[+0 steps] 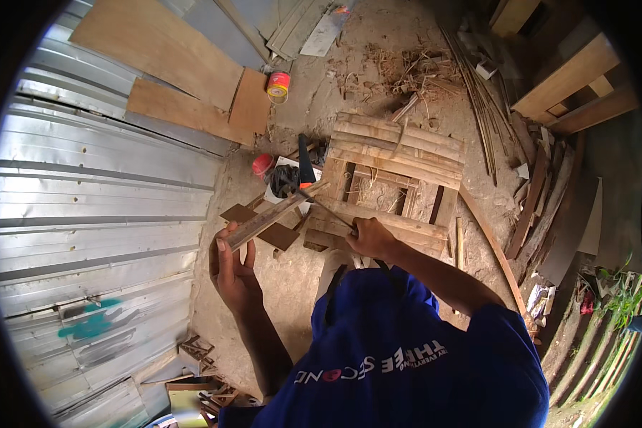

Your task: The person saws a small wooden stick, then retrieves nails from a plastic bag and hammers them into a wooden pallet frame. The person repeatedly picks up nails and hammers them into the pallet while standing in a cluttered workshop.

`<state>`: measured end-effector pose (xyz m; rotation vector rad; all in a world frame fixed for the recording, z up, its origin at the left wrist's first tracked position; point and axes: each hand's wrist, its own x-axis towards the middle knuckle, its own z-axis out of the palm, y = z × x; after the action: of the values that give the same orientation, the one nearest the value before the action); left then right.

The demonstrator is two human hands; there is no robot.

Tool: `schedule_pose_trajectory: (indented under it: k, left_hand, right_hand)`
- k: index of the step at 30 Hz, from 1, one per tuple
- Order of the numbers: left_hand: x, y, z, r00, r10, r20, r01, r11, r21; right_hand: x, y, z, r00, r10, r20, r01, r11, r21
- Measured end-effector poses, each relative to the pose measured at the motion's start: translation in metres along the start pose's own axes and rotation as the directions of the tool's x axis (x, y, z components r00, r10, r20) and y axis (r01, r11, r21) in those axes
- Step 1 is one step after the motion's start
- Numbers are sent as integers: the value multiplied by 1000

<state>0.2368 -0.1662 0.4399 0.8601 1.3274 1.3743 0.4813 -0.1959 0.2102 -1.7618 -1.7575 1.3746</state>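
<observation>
My left hand (234, 267) grips the near end of a narrow wooden strip (264, 222), which slants up and away to the right. My right hand (372, 239) is closed round a slim dark-shafted tool (333, 211). The tool's far end meets the strip a little short of its far tip; its exact kind is too small to tell. Beyond the hands stands a low slatted wooden frame (399, 153), like a small bench or pallet. Beside it is a dark-bladed tool with an orange part (306, 162), near a black plastic bag (284, 180).
A red container (262, 165) sits near the bag, and brown board pieces (278, 235) lie below the strip. A red and yellow can (278, 85) stands by leaning plywood sheets (171, 64). Corrugated metal (100, 207) walls the left. Long sticks (478, 100) and planks (542, 207) lie right.
</observation>
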Motion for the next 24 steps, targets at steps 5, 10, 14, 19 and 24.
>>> schedule_pose_trajectory:
  k: [5, 10, 14, 19, 24]
  left_hand:
    - [-4, 1, 4, 999, -1, 33, 3, 998, -68]
    - [-1, -4, 9, 1000, 2, 6, -1, 994, -108]
    - [3, -8, 5, 999, 1, -54, -8, 992, -123]
    - [5, -14, -1, 997, 9, -79, -18, 994, -109]
    - [-7, -12, -4, 997, 12, -78, -18, 997, -76]
  right_hand:
    - [-11, -26, -10, 998, -36, -58, 25, 983, -184]
    - [-22, -65, -12, 974, -194, -118, 206, 974, 95]
    - [-20, -65, -19, 989, 11, -147, -5, 999, 46]
    - [-23, -61, -18, 962, -273, 18, 274, 960, -57]
    - [-15, -50, -22, 989, -21, -148, -1, 990, -144]
